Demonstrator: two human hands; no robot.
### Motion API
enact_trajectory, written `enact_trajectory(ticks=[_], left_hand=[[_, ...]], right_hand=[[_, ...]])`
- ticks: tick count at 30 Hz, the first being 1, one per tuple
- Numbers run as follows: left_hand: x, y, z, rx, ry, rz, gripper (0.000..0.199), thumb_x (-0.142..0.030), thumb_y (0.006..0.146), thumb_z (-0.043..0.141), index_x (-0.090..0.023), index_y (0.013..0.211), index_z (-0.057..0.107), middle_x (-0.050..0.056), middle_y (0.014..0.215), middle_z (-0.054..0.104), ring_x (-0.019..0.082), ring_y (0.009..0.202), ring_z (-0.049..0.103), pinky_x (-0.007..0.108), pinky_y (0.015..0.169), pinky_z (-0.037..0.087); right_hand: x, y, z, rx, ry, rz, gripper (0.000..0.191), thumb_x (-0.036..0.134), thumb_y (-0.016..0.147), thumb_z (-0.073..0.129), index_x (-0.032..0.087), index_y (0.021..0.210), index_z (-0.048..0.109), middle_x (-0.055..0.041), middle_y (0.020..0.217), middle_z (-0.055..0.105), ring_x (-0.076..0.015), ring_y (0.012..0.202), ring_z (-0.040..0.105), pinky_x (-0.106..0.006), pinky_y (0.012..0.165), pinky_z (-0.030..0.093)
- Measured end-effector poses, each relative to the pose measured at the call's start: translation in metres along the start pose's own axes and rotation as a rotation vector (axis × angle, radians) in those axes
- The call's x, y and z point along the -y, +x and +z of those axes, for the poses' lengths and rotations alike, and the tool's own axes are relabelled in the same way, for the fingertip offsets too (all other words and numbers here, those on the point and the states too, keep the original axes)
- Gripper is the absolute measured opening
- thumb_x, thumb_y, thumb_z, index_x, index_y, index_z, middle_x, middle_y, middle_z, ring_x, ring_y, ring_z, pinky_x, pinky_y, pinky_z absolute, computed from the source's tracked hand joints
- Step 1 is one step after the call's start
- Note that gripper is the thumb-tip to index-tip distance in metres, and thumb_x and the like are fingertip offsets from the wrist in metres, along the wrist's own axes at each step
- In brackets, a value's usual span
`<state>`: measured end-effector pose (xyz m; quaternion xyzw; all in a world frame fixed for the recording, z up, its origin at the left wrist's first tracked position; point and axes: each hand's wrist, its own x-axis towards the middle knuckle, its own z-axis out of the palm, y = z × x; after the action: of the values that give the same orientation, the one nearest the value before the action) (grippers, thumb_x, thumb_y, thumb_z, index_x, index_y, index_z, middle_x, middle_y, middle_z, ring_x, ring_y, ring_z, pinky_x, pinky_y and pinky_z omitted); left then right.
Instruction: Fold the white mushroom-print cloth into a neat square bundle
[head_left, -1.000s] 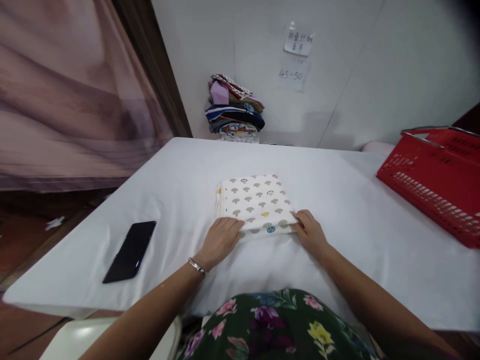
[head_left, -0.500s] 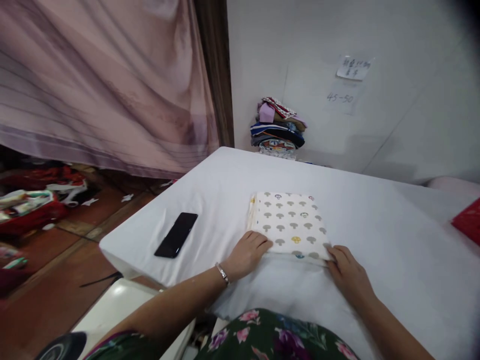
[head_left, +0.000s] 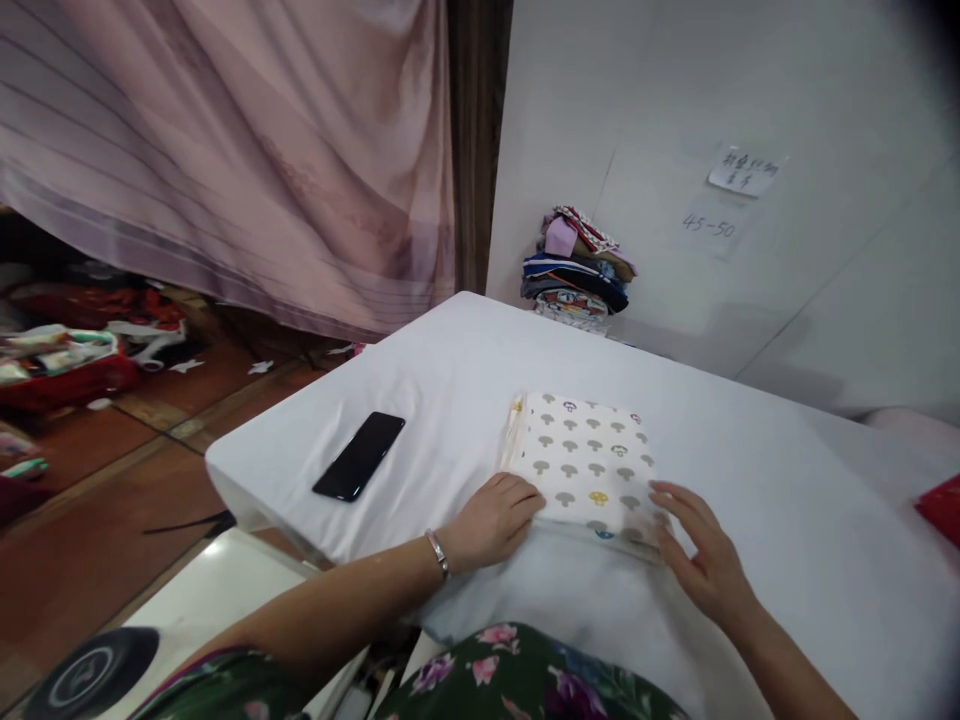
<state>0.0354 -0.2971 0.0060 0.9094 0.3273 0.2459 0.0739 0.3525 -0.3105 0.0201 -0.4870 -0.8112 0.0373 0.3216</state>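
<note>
folded mushroom-print cloth (head_left: 589, 460) is laid flat on white table (head_left: 750, 440), w/ black phone (head_left: 360, 457) well to its l. near-l corner is covered by l hand (head_left: 495, 522), fingers bent; whether cloth is pinched there can't be told. r hand (head_left: 697, 548) is held w/ thumb & fingers parted at near-r corner, nothing clasped; contact blurred.

A pink curtain (head_left: 315, 150) hangs left of a pale wall (head_left: 622, 90), above a reddish-brown tiled floor (head_left: 82, 530).
</note>
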Motion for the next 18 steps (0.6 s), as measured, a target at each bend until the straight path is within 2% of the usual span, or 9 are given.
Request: enact_trajectory(ticks=[2, 5, 7, 10, 12, 14, 16, 18], left_hand=[[-0.001, 0.000, 0.000, -0.007, 0.004, -0.009, 0.027, -0.018, 0.086, 0.043, -0.018, 0.111, 0.052, 0.008, 0.104, 0.059, 0.019, 0.100, 0.050, 0.036, 0.089, 0.040], [0.000, -0.004, 0.002, -0.003, 0.004, -0.019, 0.025, -0.022, 0.087, 0.045, -0.019, 0.111, 0.053, 0.008, 0.103, 0.059, 0.019, 0.099, 0.051, 0.036, 0.087, 0.040], [0.001, -0.007, 0.000, 0.007, -0.007, -0.026, 0.027, -0.026, 0.086, 0.048, -0.019, 0.112, 0.052, 0.008, 0.104, 0.059, 0.020, 0.099, 0.051, 0.036, 0.087, 0.040], [0.001, -0.001, -0.007, 0.024, -0.039, -0.061, 0.025, -0.036, 0.086, 0.049, -0.019, 0.103, 0.057, 0.007, 0.098, 0.060, 0.020, 0.093, 0.053, 0.035, 0.083, 0.041], [0.000, 0.017, -0.012, 0.015, -0.056, -0.106, 0.027, -0.040, 0.088, 0.045, -0.019, 0.093, 0.060, 0.006, 0.090, 0.062, 0.019, 0.088, 0.055, 0.034, 0.079, 0.042], [0.000, 0.044, -0.013, -0.026, -0.048, -0.137, 0.030, -0.038, 0.091, 0.038, -0.019, 0.093, 0.061, 0.006, 0.093, 0.063, 0.019, 0.091, 0.056, 0.034, 0.081, 0.043], [0.005, 0.074, -0.006, -0.076, -0.003, -0.126, 0.032, -0.036, 0.092, 0.035, -0.018, 0.105, 0.058, 0.008, 0.108, 0.061, 0.020, 0.106, 0.052, 0.037, 0.092, 0.039], [0.015, 0.097, 0.007, -0.081, 0.079, -0.161, 0.038, -0.038, 0.091, 0.035, -0.016, 0.115, 0.054, 0.012, 0.126, 0.053, 0.024, 0.122, 0.041, 0.043, 0.102, 0.029]], right_hand=[[0.005, 0.025, 0.009, 0.067, -0.050, -0.036, 0.047, 0.034, 0.087, 0.044, 0.026, 0.133, 0.038, -0.0089, 0.142, 0.037, -0.0264, 0.132, 0.031, -0.049, 0.104, 0.033], [0.004, 0.046, 0.038, 0.312, -0.203, -0.040, 0.054, 0.045, 0.089, 0.038, 0.026, 0.140, 0.031, -0.0084, 0.146, 0.030, -0.0271, 0.136, 0.020, -0.055, 0.106, 0.024], [-0.001, 0.046, 0.056, 0.428, -0.267, -0.038, 0.054, 0.049, 0.090, 0.035, 0.026, 0.139, 0.033, -0.0083, 0.147, 0.028, -0.0268, 0.137, 0.019, -0.055, 0.106, 0.022], [-0.007, 0.038, 0.068, 0.468, -0.290, -0.033, 0.055, 0.050, 0.091, 0.031, 0.026, 0.140, 0.031, -0.0080, 0.149, 0.023, -0.0258, 0.137, 0.015, -0.054, 0.108, 0.019], [-0.008, 0.037, 0.065, 0.493, -0.270, -0.019, 0.056, 0.051, 0.091, 0.031, 0.026, 0.141, 0.030, -0.0078, 0.149, 0.022, -0.0262, 0.137, 0.014, -0.054, 0.108, 0.018], [-0.008, 0.046, 0.059, 0.546, -0.225, -0.002, 0.056, 0.054, 0.090, 0.032, 0.028, 0.140, 0.032, -0.0076, 0.149, 0.022, -0.0266, 0.137, 0.016, -0.054, 0.107, 0.020], [-0.009, 0.063, 0.053, 0.557, -0.181, 0.016, 0.055, 0.054, 0.090, 0.031, 0.029, 0.140, 0.032, -0.0074, 0.149, 0.024, -0.0259, 0.137, 0.019, -0.053, 0.106, 0.022], [-0.014, 0.082, 0.053, 0.473, -0.184, 0.042, 0.054, 0.052, 0.091, 0.029, 0.028, 0.140, 0.032, -0.0081, 0.149, 0.024, -0.0252, 0.137, 0.019, -0.053, 0.106, 0.023]])
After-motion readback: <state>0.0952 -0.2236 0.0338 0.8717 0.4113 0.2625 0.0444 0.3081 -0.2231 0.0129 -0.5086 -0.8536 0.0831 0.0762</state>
